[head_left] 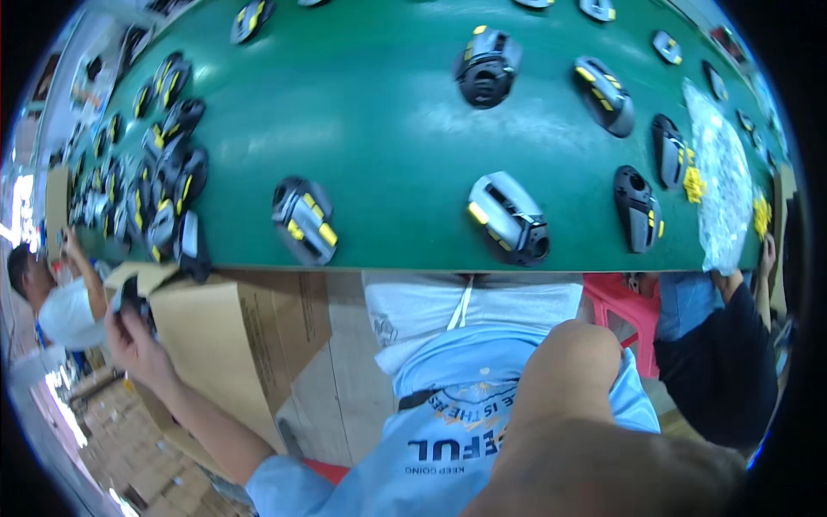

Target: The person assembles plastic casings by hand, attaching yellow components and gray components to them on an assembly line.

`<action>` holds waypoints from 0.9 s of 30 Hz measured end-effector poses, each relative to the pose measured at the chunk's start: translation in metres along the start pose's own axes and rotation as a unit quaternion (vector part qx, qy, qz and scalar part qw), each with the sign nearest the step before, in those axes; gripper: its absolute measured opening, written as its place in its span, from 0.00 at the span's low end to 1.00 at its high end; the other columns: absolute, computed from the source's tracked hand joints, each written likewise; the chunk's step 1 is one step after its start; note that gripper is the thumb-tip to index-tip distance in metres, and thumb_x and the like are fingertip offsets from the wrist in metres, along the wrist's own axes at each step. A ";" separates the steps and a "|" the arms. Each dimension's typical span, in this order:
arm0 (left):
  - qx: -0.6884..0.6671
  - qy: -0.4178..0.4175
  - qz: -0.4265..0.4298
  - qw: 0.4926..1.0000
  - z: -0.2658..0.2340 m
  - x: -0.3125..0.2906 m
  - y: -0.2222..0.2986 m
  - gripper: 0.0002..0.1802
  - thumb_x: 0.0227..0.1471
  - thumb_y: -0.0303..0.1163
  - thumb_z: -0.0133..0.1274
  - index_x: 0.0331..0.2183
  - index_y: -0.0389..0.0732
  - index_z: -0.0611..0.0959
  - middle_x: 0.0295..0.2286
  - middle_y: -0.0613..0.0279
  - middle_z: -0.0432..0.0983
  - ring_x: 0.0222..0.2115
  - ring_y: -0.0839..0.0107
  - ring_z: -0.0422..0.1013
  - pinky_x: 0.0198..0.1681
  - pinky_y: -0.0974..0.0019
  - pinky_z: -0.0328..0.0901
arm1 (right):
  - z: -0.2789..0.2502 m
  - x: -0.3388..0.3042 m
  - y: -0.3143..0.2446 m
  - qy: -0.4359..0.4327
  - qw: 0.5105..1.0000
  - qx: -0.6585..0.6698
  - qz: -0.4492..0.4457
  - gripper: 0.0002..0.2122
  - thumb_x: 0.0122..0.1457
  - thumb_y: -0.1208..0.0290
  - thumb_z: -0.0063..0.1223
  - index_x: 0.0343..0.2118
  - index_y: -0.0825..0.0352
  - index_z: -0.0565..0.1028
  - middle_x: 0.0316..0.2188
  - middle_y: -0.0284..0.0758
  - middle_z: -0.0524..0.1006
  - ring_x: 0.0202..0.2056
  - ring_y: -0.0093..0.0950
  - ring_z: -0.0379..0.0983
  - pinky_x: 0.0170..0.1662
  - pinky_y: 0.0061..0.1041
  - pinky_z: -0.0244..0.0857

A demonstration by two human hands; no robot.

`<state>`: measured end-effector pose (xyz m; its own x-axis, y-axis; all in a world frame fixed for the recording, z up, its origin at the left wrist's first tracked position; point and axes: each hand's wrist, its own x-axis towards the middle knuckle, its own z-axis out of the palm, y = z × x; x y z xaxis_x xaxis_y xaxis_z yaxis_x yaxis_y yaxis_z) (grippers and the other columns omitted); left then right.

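Note:
At the lower left, my left hand [142,351] is closed on a dark plastic housing [131,297], held by the open flaps of a cardboard box [202,336]. Most of that housing is hard to make out. My right arm is bent, its elbow raised at the table's front edge; the right hand is outside the picture. Closest on the green table [388,172] lie grey-and-black plastic housings with yellow inserts: one left of centre [305,221], one right of centre [510,219] and one farther right [638,209].
A pile of similar housings [164,185] crowds the table's left end. To the right lie a clear plastic bag [722,181] and small yellow parts [694,184]. One person [73,302] works at far left, another in dark clothing [724,362] at right, near a pink stool [633,306].

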<state>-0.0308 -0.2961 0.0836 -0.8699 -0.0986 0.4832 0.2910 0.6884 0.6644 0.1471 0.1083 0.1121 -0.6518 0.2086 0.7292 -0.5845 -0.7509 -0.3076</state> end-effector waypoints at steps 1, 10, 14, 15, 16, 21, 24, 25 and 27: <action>-0.002 -0.002 0.022 1.000 0.003 0.001 -0.004 0.12 0.68 0.28 0.49 0.49 0.34 0.80 0.38 0.64 0.80 0.34 0.80 0.73 0.38 0.76 0.66 | 0.003 -0.002 0.003 0.005 1.000 0.022 -0.005 0.06 0.56 0.78 0.57 0.25 0.63 0.73 0.25 0.33 0.74 0.31 0.29 0.72 0.36 0.23 0.67; 0.046 -0.136 0.172 0.975 0.068 -0.043 0.100 0.18 0.48 0.13 0.55 0.41 0.38 0.86 0.36 0.55 0.81 0.34 0.63 0.77 0.38 0.64 0.70 | 0.020 -0.027 -0.007 0.033 0.972 0.218 -0.084 0.07 0.53 0.81 0.56 0.24 0.65 0.70 0.23 0.34 0.72 0.31 0.28 0.72 0.38 0.23 0.68; 0.007 -0.157 0.311 0.937 0.102 -0.049 0.107 0.19 0.39 0.17 0.60 0.39 0.38 0.86 0.29 0.59 0.80 0.28 0.61 0.75 0.32 0.61 0.69 | 0.024 -0.002 -0.013 0.146 0.953 -0.212 -0.159 0.04 0.58 0.71 0.62 0.28 0.64 0.81 0.33 0.35 0.78 0.36 0.34 0.74 0.34 0.29 0.69; 0.011 -0.159 0.323 0.933 0.106 -0.054 0.113 0.20 0.38 0.18 0.61 0.39 0.39 0.87 0.29 0.61 0.80 0.27 0.62 0.74 0.31 0.62 0.68 | -0.003 -0.015 -0.002 0.138 0.952 -0.221 -0.161 0.04 0.58 0.71 0.62 0.28 0.64 0.81 0.33 0.35 0.78 0.36 0.34 0.74 0.34 0.29 0.69; -0.003 -0.159 0.320 0.934 0.105 -0.057 0.120 0.20 0.38 0.18 0.61 0.39 0.39 0.87 0.29 0.61 0.80 0.27 0.62 0.74 0.31 0.62 0.68 | -0.033 -0.027 0.000 0.011 0.925 -0.379 -0.036 0.07 0.55 0.74 0.62 0.35 0.66 0.78 0.35 0.37 0.77 0.38 0.35 0.73 0.36 0.31 0.69; 0.072 -0.103 0.489 0.863 0.111 -0.055 0.139 0.24 0.31 0.19 0.63 0.38 0.39 0.88 0.32 0.64 0.78 0.26 0.66 0.70 0.28 0.65 0.66 | -0.061 -0.036 0.064 0.275 0.876 -0.083 0.387 0.20 0.71 0.66 0.49 0.62 0.67 0.65 0.49 0.35 0.72 0.41 0.18 0.69 0.35 0.21 0.72; 0.022 -0.141 0.513 0.847 0.125 -0.067 0.136 0.25 0.30 0.20 0.64 0.38 0.40 0.89 0.33 0.65 0.78 0.27 0.67 0.69 0.28 0.67 0.65 | -0.070 -0.046 0.060 0.209 0.862 -0.004 0.461 0.24 0.70 0.68 0.52 0.65 0.66 0.63 0.47 0.31 0.76 0.43 0.16 0.71 0.38 0.20 0.72; -0.008 -0.166 0.517 0.839 0.130 -0.072 0.136 0.25 0.29 0.22 0.65 0.38 0.40 0.89 0.33 0.65 0.79 0.28 0.67 0.70 0.29 0.67 0.65 | -0.074 -0.050 0.059 0.210 0.863 -0.004 0.460 0.24 0.70 0.68 0.52 0.65 0.66 0.63 0.47 0.31 0.76 0.43 0.16 0.71 0.38 0.20 0.72; 0.011 -0.201 0.461 0.864 0.136 -0.073 0.129 0.29 0.36 0.37 0.71 0.43 0.36 0.86 0.41 0.55 0.79 0.36 0.58 0.71 0.41 0.57 0.66 | -0.079 -0.055 0.057 0.272 0.879 -0.081 0.384 0.23 0.69 0.70 0.52 0.65 0.66 0.63 0.48 0.32 0.77 0.48 0.18 0.72 0.47 0.23 0.72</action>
<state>0.0163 -0.1026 0.0566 -0.3416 0.7542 0.5608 0.9306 0.3547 0.0899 0.1116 0.1036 0.0065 -0.9930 -0.0189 -0.1167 0.0954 -0.7112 -0.6965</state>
